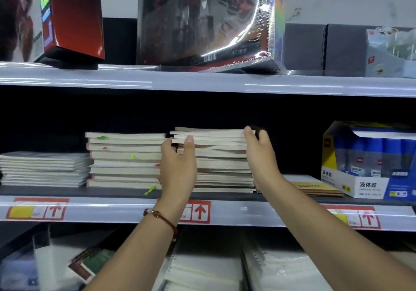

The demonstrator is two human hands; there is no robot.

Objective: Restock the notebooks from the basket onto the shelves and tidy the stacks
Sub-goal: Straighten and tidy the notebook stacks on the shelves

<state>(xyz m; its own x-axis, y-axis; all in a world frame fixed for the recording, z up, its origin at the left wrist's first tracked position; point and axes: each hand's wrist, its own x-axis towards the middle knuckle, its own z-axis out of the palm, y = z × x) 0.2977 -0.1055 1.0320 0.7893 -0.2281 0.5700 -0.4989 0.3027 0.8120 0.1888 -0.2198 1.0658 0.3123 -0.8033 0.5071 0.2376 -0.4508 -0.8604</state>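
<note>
Both hands were up on the middle shelf point(126, 192), one at each end of the same stack of notebooks point(221, 160). The left hand point(177, 166) sat against the stack's left end with the fingers mostly straight, thumb up along the page edges near the top. The right hand point(261, 155) was at the right end, thumb pointing up by the top notebook and the fingers wrapped round the far side, so how tightly it gripped couldn't really be made out. So the hands were well apart, with the pile pressed between them. A red string bracelet point(161, 217) was on the left wrist.

That stack looked a bit messy, with the middle notebooks skewed and the page edges not lined up. Just beside it on the left stood a second stack point(125, 160) of about the same height, with little green and red tabs poking out of the pages. Further left was a lower pile of thin notebooks point(44, 169). To the right of the held stack, a few brown kraft notebooks point(319, 189) lay flat, and past those stood a blue and white glue box point(369, 162).

The top shelf carried a shiny shrink-wrapped box point(202, 20) and a red box point(74, 13). Red arrow price labels point(199, 212) ran along the shelf edge. Below were blurry white spiral pads point(202, 272).
</note>
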